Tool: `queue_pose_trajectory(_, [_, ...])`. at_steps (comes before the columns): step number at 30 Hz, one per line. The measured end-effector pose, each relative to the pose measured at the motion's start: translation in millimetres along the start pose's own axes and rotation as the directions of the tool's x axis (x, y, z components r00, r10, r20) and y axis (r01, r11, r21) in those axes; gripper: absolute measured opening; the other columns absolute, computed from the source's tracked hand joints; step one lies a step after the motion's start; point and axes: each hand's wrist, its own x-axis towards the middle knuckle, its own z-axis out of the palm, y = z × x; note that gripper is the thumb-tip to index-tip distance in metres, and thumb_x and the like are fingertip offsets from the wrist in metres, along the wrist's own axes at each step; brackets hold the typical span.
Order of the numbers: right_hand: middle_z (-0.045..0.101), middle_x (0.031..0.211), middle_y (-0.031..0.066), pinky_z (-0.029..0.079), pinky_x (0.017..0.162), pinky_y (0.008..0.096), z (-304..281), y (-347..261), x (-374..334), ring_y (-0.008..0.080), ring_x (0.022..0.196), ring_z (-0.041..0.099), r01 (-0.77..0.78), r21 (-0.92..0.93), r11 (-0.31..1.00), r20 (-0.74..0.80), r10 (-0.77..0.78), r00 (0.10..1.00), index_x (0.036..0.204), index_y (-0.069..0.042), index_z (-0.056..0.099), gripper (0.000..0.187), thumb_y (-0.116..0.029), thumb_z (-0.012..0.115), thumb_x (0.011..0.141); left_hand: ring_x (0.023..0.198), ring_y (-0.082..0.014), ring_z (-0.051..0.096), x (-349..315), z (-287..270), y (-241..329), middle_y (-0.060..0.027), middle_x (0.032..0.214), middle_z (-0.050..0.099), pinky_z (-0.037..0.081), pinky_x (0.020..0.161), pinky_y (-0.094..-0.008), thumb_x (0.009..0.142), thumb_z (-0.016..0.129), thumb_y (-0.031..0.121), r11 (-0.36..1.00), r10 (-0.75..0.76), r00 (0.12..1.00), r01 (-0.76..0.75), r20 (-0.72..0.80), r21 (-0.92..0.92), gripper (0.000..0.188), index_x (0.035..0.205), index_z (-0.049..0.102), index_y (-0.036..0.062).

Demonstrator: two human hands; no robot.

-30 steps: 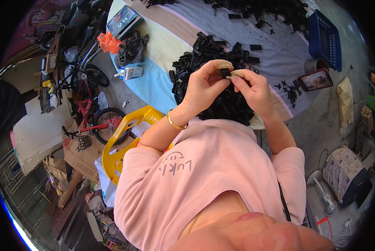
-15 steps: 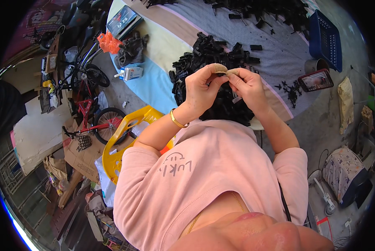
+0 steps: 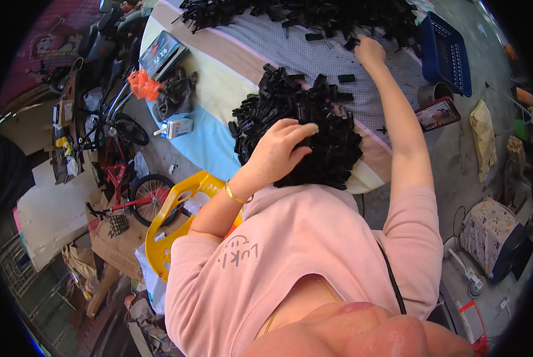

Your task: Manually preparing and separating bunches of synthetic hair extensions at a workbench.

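My left hand [image 3: 278,149] hovers over the near side of a big heap of small black plastic pieces [image 3: 332,160]. Its thumb stands apart from the fingers, nothing shows between them, and a tan covering wraps one fingertip. Stretched far across the table, my right hand [image 3: 371,52] has its fingertips closed at a black plastic piece [image 3: 352,43] by the edge of the far heap [image 3: 314,13]. The exact kind of these pieces is too small to tell. A single loose black piece [image 3: 346,78] lies on the cloth between the two heaps.
On the right are a blue basket [image 3: 446,53], a metal cup [image 3: 433,94] and a phone [image 3: 439,114]. A box [image 3: 162,55], an orange bag [image 3: 142,84] and a small white-blue carton [image 3: 176,128] sit at the left. Beside me stands a yellow chair [image 3: 159,229].
Both hands were together over the near heap, fingertips touching. My right hand has moved away to the far heap; my left has lowered slightly and its fingers have parted. The view has shifted slightly.
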Motion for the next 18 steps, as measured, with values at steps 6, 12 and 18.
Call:
queue_pose_trajectory(6, [0.064, 0.088, 0.0176, 0.049, 0.074, 0.0439, 10.0, 11.0, 9.5, 0.0339, 0.083, 0.061, 0.004, -0.124, 0.992, 0.081, 0.006, 0.997, 0.095, -0.007, 0.066, 0.028, -0.024, 0.058, 0.074, 0.109, -0.0306, 0.048, 2.8, -4.7, 4.1, -0.0092, 0.108, 0.057, 0.032, 0.096, -0.0521, 0.069, 0.070, 0.016, 0.995, 0.068, 0.997, -0.071, 0.045, 0.068, 0.045, 0.111, 0.055, 0.0097])
queue_pose_trajectory(12, [0.063, 0.067, 0.0055, 0.047, 0.056, 0.0283, -50.5, -61.6, -74.1, 0.0146, 0.060, 0.058, -0.146, 0.615, 0.775, 0.362, -0.113, 0.925, 0.083, -0.004, 0.068, 0.029, -0.030, 0.070, 0.070, 0.114, -0.0336, 0.046, 22.8, -2.6, -14.1, -0.0177, 0.128, 0.042, 0.040, 0.094, -0.0367, 0.059, 0.073, -0.001, 0.994, 0.022, 0.950, 0.013, -0.310, 0.110, 0.068, 0.121, 0.046, 0.0022])
queue_pose_trajectory(18, [0.053, 0.059, -0.0031, 0.028, 0.037, 0.0177, -101.7, -114.3, -159.4, 0.0018, 0.042, 0.038, -0.493, 0.752, 0.438, 0.643, -0.322, 0.695, 0.075, -0.004, 0.061, 0.021, -0.024, 0.066, 0.077, 0.120, -0.0338, 0.039, 37.8, -0.6, -16.7, -0.0181, 0.130, 0.039, 0.035, 0.098, -0.0442, 0.056, 0.071, -0.001, 0.954, 0.250, 0.949, -0.207, -0.194, 0.217, 0.075, 0.125, 0.041, 0.0046])
